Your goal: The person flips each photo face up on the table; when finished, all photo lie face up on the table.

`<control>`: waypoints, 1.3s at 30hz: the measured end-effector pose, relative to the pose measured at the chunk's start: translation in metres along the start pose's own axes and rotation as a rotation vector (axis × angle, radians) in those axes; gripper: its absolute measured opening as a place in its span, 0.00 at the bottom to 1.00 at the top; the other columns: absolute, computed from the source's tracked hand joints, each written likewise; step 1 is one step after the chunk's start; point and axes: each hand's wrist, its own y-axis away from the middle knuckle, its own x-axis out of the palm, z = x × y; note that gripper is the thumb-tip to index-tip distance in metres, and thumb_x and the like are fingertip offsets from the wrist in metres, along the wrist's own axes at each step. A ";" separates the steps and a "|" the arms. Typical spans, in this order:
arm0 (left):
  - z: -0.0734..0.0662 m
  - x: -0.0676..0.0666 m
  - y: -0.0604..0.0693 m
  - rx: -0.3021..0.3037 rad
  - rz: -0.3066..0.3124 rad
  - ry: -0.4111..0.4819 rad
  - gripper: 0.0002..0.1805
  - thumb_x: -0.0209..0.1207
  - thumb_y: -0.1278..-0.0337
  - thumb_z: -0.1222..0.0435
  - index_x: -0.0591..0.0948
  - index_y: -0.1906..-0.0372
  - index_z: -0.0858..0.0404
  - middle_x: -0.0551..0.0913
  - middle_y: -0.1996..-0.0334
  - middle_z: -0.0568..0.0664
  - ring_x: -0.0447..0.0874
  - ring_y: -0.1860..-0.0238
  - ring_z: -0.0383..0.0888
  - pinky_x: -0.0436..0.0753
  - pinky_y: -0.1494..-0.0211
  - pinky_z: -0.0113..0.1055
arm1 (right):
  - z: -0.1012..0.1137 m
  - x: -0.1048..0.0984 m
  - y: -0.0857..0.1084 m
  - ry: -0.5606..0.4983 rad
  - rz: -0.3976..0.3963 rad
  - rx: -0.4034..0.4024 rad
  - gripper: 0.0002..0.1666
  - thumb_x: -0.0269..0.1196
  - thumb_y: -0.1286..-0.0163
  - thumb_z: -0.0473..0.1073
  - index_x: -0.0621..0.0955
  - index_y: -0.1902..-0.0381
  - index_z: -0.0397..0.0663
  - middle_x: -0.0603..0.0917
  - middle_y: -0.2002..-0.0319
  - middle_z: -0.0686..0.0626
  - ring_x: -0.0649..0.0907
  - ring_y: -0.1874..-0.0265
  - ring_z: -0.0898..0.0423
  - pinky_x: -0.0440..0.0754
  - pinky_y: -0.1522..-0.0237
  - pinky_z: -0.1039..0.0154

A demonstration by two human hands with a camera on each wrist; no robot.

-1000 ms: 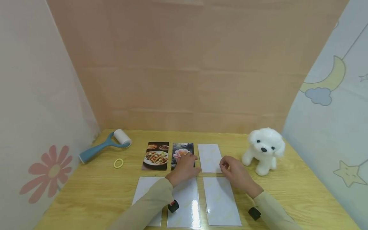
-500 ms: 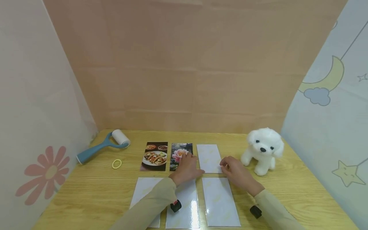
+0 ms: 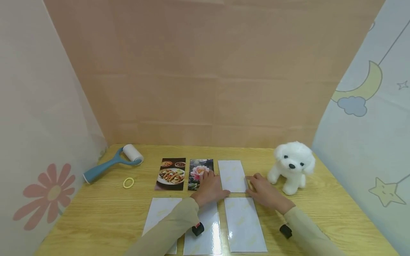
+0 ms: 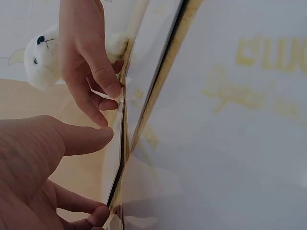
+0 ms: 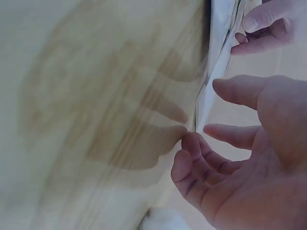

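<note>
A white rectangular card [image 3: 232, 176], smooth and printed with faint yellow markings, lies flat on the wood-grain counter [image 3: 105, 213], between a flower picture card [image 3: 198, 169] and a fluffy white toy dog [image 3: 294, 163]. A person's left hand [image 3: 209, 189], thumb spread from the fingers, is at its lower left corner; the right hand [image 3: 264, 191], thumb and forefinger apart, is at its right edge. Both hands are parted, gripping nothing.
</note>
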 end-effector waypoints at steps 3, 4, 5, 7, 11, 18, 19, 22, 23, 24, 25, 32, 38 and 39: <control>-0.001 0.001 -0.001 -0.009 0.009 0.005 0.28 0.71 0.49 0.43 0.81 0.72 0.66 0.73 0.57 0.58 0.65 0.52 0.56 0.63 0.44 0.52 | -0.004 0.000 -0.002 -0.004 0.012 -0.024 0.31 0.65 0.28 0.40 0.72 0.35 0.25 0.72 0.61 0.46 0.70 0.69 0.57 0.72 0.68 0.63; -0.001 0.001 -0.002 -0.009 0.012 0.005 0.28 0.71 0.49 0.43 0.81 0.73 0.66 0.73 0.57 0.58 0.65 0.52 0.56 0.63 0.44 0.51 | -0.005 0.000 -0.003 -0.005 0.015 -0.031 0.31 0.65 0.29 0.40 0.72 0.35 0.24 0.72 0.60 0.46 0.70 0.69 0.57 0.72 0.68 0.63; -0.001 0.002 -0.002 -0.010 0.017 0.005 0.28 0.71 0.49 0.42 0.80 0.75 0.65 0.73 0.57 0.58 0.65 0.52 0.56 0.63 0.44 0.51 | -0.006 0.000 -0.003 -0.006 0.018 -0.038 0.31 0.65 0.29 0.39 0.72 0.35 0.24 0.72 0.60 0.45 0.70 0.69 0.57 0.73 0.68 0.63; -0.001 0.002 -0.002 -0.008 0.025 0.005 0.28 0.70 0.48 0.42 0.79 0.77 0.64 0.73 0.58 0.58 0.64 0.52 0.55 0.63 0.44 0.51 | -0.007 -0.001 -0.004 -0.019 0.029 -0.047 0.32 0.65 0.28 0.39 0.71 0.35 0.23 0.72 0.60 0.44 0.71 0.69 0.56 0.73 0.68 0.63; -0.001 0.002 -0.003 -0.002 0.033 -0.007 0.29 0.69 0.47 0.41 0.77 0.79 0.62 0.71 0.60 0.56 0.64 0.52 0.55 0.63 0.45 0.50 | -0.008 -0.002 -0.005 -0.035 0.051 -0.048 0.33 0.63 0.27 0.40 0.69 0.33 0.23 0.72 0.58 0.43 0.71 0.67 0.56 0.74 0.66 0.62; -0.001 0.002 -0.003 -0.001 0.031 -0.009 0.29 0.69 0.46 0.41 0.75 0.79 0.62 0.69 0.62 0.54 0.63 0.54 0.54 0.62 0.46 0.49 | -0.008 -0.003 -0.006 -0.023 0.071 -0.034 0.32 0.63 0.27 0.40 0.70 0.33 0.24 0.72 0.54 0.42 0.72 0.67 0.56 0.74 0.64 0.60; -0.001 0.002 -0.003 -0.003 0.033 -0.007 0.29 0.69 0.46 0.41 0.75 0.79 0.62 0.69 0.62 0.54 0.63 0.54 0.54 0.62 0.46 0.49 | -0.009 -0.003 -0.006 -0.022 0.074 -0.031 0.32 0.63 0.27 0.40 0.70 0.33 0.24 0.72 0.55 0.42 0.72 0.67 0.56 0.74 0.64 0.60; -0.001 0.003 -0.004 -0.005 0.041 0.010 0.29 0.69 0.46 0.42 0.75 0.78 0.62 0.70 0.61 0.55 0.63 0.53 0.54 0.62 0.46 0.50 | -0.009 -0.003 -0.006 -0.024 0.075 -0.035 0.32 0.63 0.27 0.40 0.70 0.33 0.24 0.72 0.55 0.43 0.71 0.67 0.56 0.74 0.65 0.61; -0.001 0.003 -0.005 -0.007 0.046 0.020 0.28 0.69 0.46 0.42 0.75 0.78 0.62 0.70 0.60 0.56 0.63 0.52 0.55 0.62 0.45 0.50 | -0.009 -0.003 -0.006 -0.026 0.075 -0.035 0.32 0.63 0.27 0.40 0.70 0.33 0.24 0.72 0.55 0.43 0.71 0.67 0.56 0.74 0.65 0.61; 0.000 0.004 -0.005 -0.010 0.050 0.034 0.28 0.69 0.45 0.43 0.76 0.77 0.63 0.71 0.59 0.57 0.63 0.51 0.55 0.62 0.44 0.51 | -0.009 -0.003 -0.006 -0.027 0.075 -0.035 0.32 0.63 0.27 0.40 0.70 0.33 0.24 0.72 0.55 0.42 0.71 0.67 0.56 0.74 0.65 0.61; -0.001 0.003 -0.005 -0.016 0.055 0.051 0.28 0.69 0.45 0.43 0.77 0.76 0.64 0.71 0.57 0.57 0.63 0.50 0.56 0.62 0.43 0.52 | -0.009 -0.003 -0.006 -0.027 0.074 -0.034 0.32 0.63 0.27 0.40 0.70 0.33 0.24 0.72 0.55 0.42 0.71 0.67 0.56 0.74 0.65 0.61; -0.003 0.000 -0.006 -0.051 0.040 0.123 0.28 0.66 0.39 0.47 0.81 0.62 0.72 0.72 0.53 0.61 0.65 0.48 0.57 0.63 0.39 0.54 | -0.008 -0.004 -0.005 -0.018 0.064 -0.046 0.31 0.63 0.27 0.39 0.71 0.34 0.24 0.72 0.55 0.43 0.72 0.67 0.56 0.75 0.65 0.61; -0.005 -0.005 -0.006 -0.037 -0.047 0.245 0.20 0.60 0.34 0.57 0.77 0.77 0.68 0.74 0.64 0.59 0.69 0.55 0.57 0.68 0.46 0.54 | -0.010 -0.003 -0.005 -0.034 0.071 -0.057 0.31 0.63 0.27 0.40 0.71 0.33 0.26 0.72 0.55 0.43 0.72 0.66 0.56 0.75 0.64 0.60; -0.005 -0.006 -0.006 -0.027 -0.066 0.269 0.20 0.59 0.34 0.59 0.77 0.79 0.67 0.75 0.67 0.57 0.70 0.56 0.57 0.68 0.46 0.54 | -0.011 -0.003 -0.005 -0.041 0.070 -0.059 0.31 0.63 0.27 0.41 0.71 0.33 0.26 0.72 0.55 0.43 0.72 0.66 0.56 0.75 0.64 0.60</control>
